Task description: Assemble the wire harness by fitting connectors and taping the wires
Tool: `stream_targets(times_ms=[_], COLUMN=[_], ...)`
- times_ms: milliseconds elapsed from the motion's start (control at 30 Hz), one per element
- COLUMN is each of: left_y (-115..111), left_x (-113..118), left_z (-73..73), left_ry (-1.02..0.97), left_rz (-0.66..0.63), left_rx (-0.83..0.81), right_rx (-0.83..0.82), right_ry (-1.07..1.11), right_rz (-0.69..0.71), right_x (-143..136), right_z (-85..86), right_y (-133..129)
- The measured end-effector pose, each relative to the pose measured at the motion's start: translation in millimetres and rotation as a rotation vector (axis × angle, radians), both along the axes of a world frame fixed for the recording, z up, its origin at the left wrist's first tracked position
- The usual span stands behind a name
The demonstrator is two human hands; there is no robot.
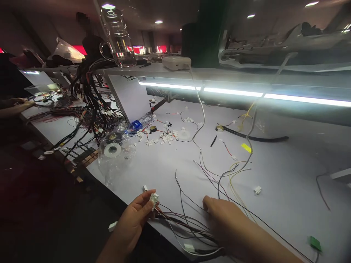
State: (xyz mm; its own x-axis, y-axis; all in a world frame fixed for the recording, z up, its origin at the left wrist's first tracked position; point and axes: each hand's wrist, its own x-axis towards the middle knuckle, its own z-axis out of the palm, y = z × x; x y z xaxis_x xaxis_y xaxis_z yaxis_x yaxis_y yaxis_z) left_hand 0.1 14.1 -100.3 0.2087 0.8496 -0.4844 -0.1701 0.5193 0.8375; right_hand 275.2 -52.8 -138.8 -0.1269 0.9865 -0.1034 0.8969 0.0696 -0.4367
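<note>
At the table's front edge my left hand (pixel 134 215) is closed, with a white connector (pixel 154 198) pinched between thumb and fingers. Several dark, red and brown wires (pixel 178 219) run from that connector toward the lower right. My right hand (pixel 219 212) is over the wires, its fingers curled down at a thin dark wire; whether they grip it is hidden. Loose black wires (pixel 179 186) rise beside it on the white tabletop (pixel 159 171). Another white connector (pixel 189 247) lies below, among the wires.
Small white connectors (pixel 167 137), a plastic bag with a white roll (pixel 112 149) and a blue-labelled bottle (pixel 135 126) lie at the back left. A black tube (pixel 255 138) lies behind; a white cable (pixel 203 117) hangs from the shelf. Another person's hand (pixel 24 105) is far left.
</note>
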Motion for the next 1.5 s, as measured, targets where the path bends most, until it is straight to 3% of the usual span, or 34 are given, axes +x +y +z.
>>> stream_targets(times_ms=[100, 200, 367, 433, 567, 700, 900, 1167, 1367, 1500], left_y=[2, 3, 4, 4, -1, -8, -10, -12, -13, -14], left_x=[-1, 1, 6, 8, 9, 9, 13, 22, 22, 22], left_z=[-3.7, -7.4, -12.1, -12.9, -9.4, -2.9, -1.9, 8.4, 10.4, 8.1], left_ry=[-0.078, -0.143, -0.129, -0.109, -0.004, 0.074, 0.019, -0.119, -0.175, -0.207], left_rz=[-0.012, -0.011, 0.024, 0.049, 0.070, -0.001, 0.021, 0.067, 0.140, 0.152], left_rx=[-0.009, -0.032, 0.011, 0.039, 0.090, 0.138, 0.163, 0.068, -0.039, -0.010], right_rx=[-0.030, 0.014, 0.271, 0.334, 0.386, 0.423, 0.479, 0.378, 0.599, 0.649], right_ry=[0.394, 0.653, 0.774, 0.781, 0.653, 0.630, 0.685, 0.730, 0.574, 0.494], right_rz=[-0.095, -0.126, 0.007, 0.073, 0.115, 0.071, 0.018, 0.001, -0.049, -0.071], right_x=[10, 2, -45, -65, -93, -101, -101, -98, -96, -97], right_z=[1.1, 14.9, 53.5, 60.2, 47.1, 30.7, 31.2, 31.1, 24.4, 19.7], right_y=[9, 25, 52, 57, 57, 51, 48, 42, 40, 39])
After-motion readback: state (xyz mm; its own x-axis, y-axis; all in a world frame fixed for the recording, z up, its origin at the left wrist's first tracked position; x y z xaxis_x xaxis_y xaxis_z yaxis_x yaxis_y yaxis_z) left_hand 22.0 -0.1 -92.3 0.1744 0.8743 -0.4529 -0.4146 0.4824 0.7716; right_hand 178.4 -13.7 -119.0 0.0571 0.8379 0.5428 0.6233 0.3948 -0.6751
